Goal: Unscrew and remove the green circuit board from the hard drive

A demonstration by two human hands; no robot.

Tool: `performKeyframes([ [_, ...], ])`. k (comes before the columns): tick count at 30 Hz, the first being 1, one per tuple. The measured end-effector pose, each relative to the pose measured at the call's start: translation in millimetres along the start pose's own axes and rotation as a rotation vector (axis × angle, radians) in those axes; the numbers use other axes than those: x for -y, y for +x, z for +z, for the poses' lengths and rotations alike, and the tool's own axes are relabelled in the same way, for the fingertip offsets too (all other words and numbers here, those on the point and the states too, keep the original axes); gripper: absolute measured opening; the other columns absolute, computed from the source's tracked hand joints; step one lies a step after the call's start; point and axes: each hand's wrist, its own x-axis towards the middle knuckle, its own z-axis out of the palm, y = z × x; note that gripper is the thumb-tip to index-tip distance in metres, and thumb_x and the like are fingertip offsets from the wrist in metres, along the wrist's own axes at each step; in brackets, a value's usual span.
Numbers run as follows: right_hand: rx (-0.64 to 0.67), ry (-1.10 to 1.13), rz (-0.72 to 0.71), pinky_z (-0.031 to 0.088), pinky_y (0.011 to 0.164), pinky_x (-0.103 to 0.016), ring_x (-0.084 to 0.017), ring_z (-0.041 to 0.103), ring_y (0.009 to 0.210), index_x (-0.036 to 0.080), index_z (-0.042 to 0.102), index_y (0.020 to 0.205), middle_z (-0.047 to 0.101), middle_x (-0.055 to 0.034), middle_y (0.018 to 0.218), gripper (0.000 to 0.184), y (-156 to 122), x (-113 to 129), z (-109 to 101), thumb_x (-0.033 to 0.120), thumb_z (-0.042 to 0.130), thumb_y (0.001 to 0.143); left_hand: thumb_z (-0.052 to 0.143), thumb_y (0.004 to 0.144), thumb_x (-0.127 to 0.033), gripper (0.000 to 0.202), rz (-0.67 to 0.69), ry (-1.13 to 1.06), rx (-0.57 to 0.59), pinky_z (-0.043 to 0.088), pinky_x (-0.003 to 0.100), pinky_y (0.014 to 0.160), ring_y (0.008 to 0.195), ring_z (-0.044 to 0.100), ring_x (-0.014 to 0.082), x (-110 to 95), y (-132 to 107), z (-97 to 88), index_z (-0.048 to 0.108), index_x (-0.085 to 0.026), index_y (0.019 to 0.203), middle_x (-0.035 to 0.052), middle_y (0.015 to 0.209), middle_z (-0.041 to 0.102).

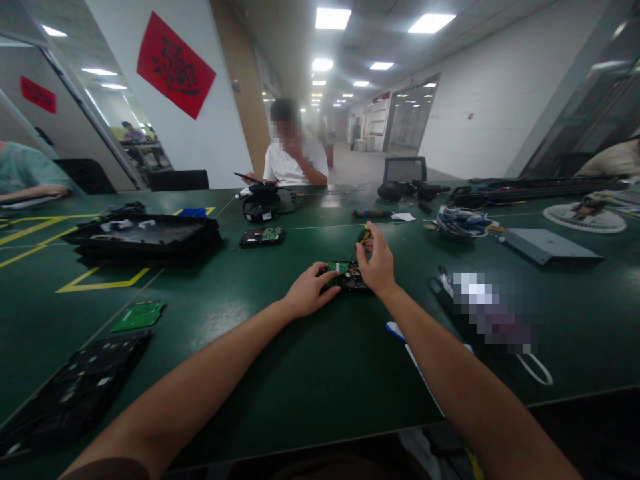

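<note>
A black hard drive (356, 281) with a green circuit board lies on the table in front of me. My left hand (310, 291) grips its left end, thumb at the near edge and fingers over the far side. In my right hand (377, 265) is a screwdriver (363, 235) with a dark and yellow handle, held upright over the drive. Its tip seems to meet the board, though my fingers partly hide the shaft. Beyond the left hand rests another hard drive (261, 237), its green board facing up.
Stacked black trays (145, 243) stand at left, with a loose green circuit board (139, 315) and black drives (75, 387) nearer me. On the right are a metal box (550, 245), a cable bundle (463, 221) and a pixelated object (493, 313). A person (295, 160) sits opposite.
</note>
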Motion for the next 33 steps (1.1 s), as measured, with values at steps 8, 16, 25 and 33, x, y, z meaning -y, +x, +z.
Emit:
performKeyframes([
  [8,-0.012,0.002,-0.016,0.065,0.085,-0.044,-0.023,0.067,0.096,0.025,0.036,0.155,0.058,-0.0151,0.133,0.060,-0.4,2.2,0.7,0.028,0.054,0.098,0.058,0.100,-0.052,0.049,0.006,-0.011,-0.016,0.054,0.050,0.106,0.122,0.061,0.0295,2.4,-0.4,2.7,0.062,-0.027,0.142,0.0137,0.141,0.051],
  [16,-0.011,0.001,-0.020,0.066,0.080,-0.042,-0.022,0.065,0.095,0.027,0.037,0.155,0.058,-0.0124,0.127,0.063,-0.6,3.5,1.0,0.030,0.060,0.096,0.058,0.100,-0.051,0.048,0.001,0.005,-0.010,0.054,0.050,0.106,0.123,0.060,0.0301,0.6,-0.4,0.6,0.061,-0.027,0.142,0.0137,0.141,0.051],
  [25,0.016,0.004,-0.031,0.065,0.083,-0.045,-0.023,0.063,0.094,0.030,0.035,0.156,0.056,-0.0119,0.124,0.064,-0.3,8.4,-0.4,0.027,0.057,0.096,0.057,0.100,-0.052,0.049,-0.017,0.022,0.011,0.054,0.050,0.106,0.122,0.061,0.0300,1.3,0.3,1.0,0.061,-0.027,0.141,0.0138,0.141,0.049],
  [33,0.027,-0.002,-0.045,0.065,0.085,-0.046,-0.024,0.063,0.098,0.030,0.035,0.158,0.056,-0.0122,0.126,0.065,0.7,9.5,-0.7,0.024,0.056,0.096,0.056,0.100,-0.053,0.050,-0.014,0.038,0.020,0.054,0.051,0.105,0.122,0.060,0.0301,2.2,0.7,1.2,0.059,-0.026,0.142,0.0143,0.141,0.048],
])
